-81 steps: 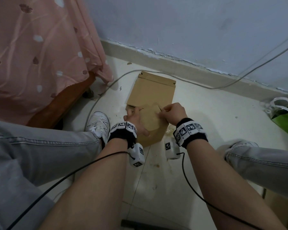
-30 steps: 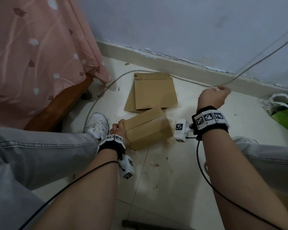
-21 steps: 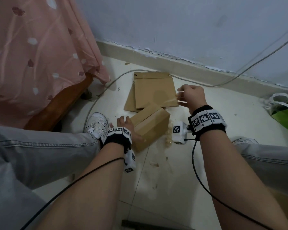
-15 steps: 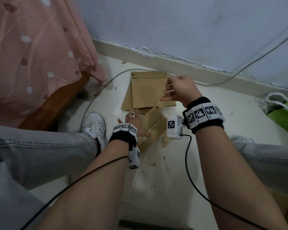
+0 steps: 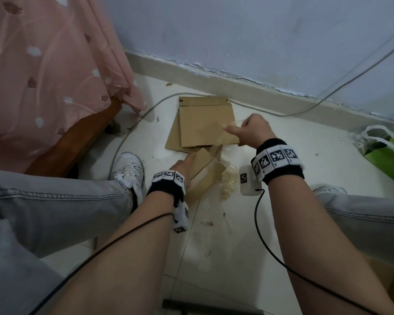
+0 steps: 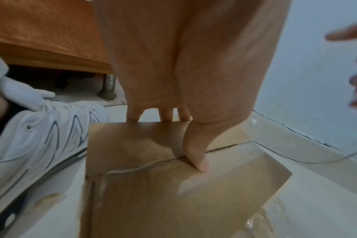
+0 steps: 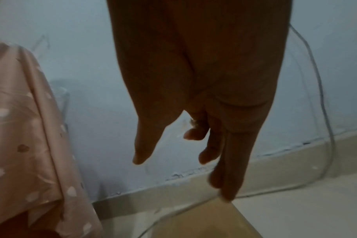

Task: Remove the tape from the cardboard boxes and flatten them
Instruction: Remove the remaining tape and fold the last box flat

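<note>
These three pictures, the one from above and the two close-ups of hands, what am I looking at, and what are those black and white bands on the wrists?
A person sits on a tiled floor taking cardboard boxes apart. The wide picture comes from a camera on their head. The checkered wristbands carry small cameras, which give the two close-ups looking along each hand.

The left hand steadies a small cardboard box, thumb pressed at the seam between its flaps. The right hand hovers above flattened cardboard near the wall; whether it holds a bit of tape is too blurred to tell. Crumpled clear tape lies beside the box. Around them: a white shoe, a pink bedsheet, a green bag and a grey cable.
</note>
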The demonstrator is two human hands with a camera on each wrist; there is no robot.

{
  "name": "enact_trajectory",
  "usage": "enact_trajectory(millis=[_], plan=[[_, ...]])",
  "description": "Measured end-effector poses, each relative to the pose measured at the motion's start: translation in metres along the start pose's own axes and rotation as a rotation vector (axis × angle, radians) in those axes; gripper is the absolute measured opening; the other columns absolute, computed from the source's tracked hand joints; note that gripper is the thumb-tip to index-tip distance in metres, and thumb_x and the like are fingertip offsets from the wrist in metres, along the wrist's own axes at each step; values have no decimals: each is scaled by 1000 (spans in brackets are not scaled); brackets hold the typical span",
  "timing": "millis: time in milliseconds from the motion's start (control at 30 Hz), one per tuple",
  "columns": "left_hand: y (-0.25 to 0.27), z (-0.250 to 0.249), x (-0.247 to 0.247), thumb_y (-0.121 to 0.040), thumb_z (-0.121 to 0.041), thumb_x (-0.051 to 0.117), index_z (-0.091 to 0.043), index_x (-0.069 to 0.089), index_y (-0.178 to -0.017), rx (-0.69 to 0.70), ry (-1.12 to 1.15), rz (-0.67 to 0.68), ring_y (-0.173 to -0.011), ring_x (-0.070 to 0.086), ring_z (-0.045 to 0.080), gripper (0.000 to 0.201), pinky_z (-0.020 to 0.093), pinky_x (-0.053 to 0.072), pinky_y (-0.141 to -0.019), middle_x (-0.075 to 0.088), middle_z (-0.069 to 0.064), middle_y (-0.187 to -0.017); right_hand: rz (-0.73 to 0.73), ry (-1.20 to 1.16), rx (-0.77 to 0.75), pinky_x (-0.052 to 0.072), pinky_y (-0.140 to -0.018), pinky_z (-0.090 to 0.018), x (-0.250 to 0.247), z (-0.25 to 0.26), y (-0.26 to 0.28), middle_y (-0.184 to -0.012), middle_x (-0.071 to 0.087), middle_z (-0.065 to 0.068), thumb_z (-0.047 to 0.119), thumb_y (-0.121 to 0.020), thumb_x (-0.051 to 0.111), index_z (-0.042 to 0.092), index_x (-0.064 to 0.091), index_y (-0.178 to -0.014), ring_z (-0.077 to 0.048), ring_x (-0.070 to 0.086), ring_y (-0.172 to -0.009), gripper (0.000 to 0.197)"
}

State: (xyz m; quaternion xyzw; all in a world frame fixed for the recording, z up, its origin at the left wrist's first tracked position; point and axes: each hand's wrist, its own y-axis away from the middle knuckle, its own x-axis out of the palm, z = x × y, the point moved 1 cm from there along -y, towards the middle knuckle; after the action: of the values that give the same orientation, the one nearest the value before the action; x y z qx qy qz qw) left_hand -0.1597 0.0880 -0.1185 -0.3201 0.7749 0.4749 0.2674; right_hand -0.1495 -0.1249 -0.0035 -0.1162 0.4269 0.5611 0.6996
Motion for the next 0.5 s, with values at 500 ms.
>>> enact_trajectory(millis=[500], plan=[[0,-1,17,-61,-43,85,-33,-4,-152,-71,-87,-64,-142,24,30,128,64,20,-113,19,6,-150,57,-232,91,57,-87,-41,82,-39,-10,-104,66,-11,7,-81,59,17,58,-91,-29,68,-91,15]])
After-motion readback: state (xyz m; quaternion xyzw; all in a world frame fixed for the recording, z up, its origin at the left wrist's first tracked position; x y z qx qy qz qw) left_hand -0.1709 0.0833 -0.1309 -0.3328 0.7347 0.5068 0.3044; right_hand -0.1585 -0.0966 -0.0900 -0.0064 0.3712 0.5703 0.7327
